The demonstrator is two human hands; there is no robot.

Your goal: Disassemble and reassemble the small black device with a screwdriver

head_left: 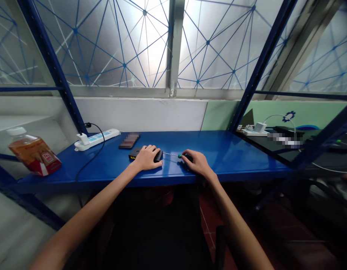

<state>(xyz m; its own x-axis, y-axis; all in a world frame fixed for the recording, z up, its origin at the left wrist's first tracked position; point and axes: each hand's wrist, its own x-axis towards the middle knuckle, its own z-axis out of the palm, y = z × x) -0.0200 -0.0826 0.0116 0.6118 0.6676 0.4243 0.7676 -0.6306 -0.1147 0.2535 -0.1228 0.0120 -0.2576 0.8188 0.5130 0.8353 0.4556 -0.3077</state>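
A flat black box-like device (132, 154) with yellow along its left end lies on the blue table. My left hand (148, 157) is closed over its top, fingers across the far side and thumb near its right end, hiding much of it. In my right hand (199, 162) is a screwdriver (179, 156) with a green collar and dark handle, gripped between thumb and fingers. Its thin metal shaft points left, and the tip reaches the device's right end; exact contact is too small to make out.
Behind the device lies a phone (129, 140). Farther left are a white power strip (98, 138) with a black cable and a tilted drink bottle (35, 152). Blue metal posts (250, 75) flank the table (218, 150). At right, a charger (260, 127) sits on a neighbouring black surface.
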